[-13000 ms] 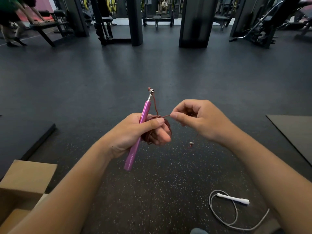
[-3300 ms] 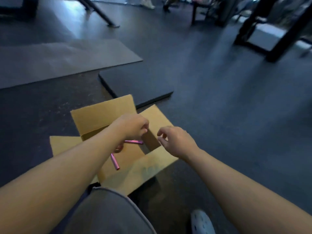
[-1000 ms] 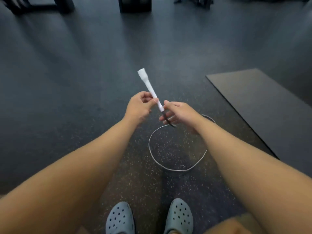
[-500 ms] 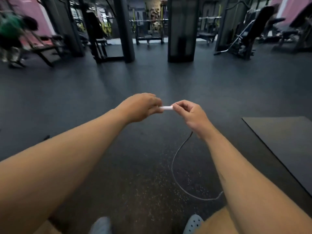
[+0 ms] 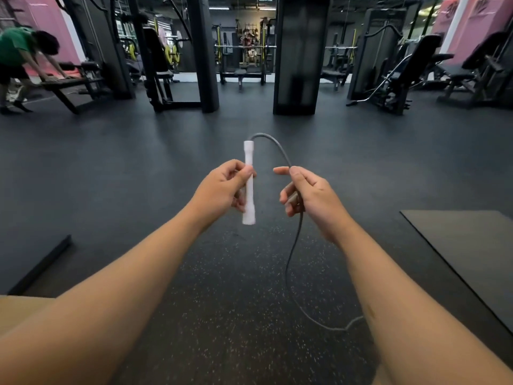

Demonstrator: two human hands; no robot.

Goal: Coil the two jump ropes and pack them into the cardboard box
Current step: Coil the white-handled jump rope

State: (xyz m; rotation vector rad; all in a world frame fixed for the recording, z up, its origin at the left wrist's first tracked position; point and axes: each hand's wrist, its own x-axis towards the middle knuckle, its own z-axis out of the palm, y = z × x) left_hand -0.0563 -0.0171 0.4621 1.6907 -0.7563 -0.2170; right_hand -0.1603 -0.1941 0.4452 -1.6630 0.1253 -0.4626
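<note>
1. Head view, left hand (image 5: pixel 222 190): fingers curled round the white handle (image 5: pixel 249 184) of a jump rope, gripping it about mid-length. The handle is a slim, smooth, matte cylinder held nearly upright, with a slightly wider collar at the top and a flared lower end showing below the hand.
2. Head view, right hand (image 5: pixel 308 194): thumb and forefinger pinch the grey cord (image 5: pixel 294 245), the other fingers loosely curled behind it. The two hands are near each other but apart.
3. Cord: thin, round, smooth. It leaves the handle's top, arches over to the right hand, then hangs in a slack curve down to the floor (image 5: pixel 236 315), where it passes out of sight behind the right forearm. The second handle cannot be seen.
4. Floor: dark rubber, flecked with pale specks, flat and open ahead of the hands as far as the black columns.
5. Edges: a thin dark mat (image 5: pixel 466 251) lies at the floor's right side, its straight edge running diagonally; a raised dark pad (image 5: pixel 30 262) sits at the left side.
6. Cardboard box (image 5: pixel 19 307): only a tan, flat flap shows at the left edge, partly behind the left forearm.
</note>
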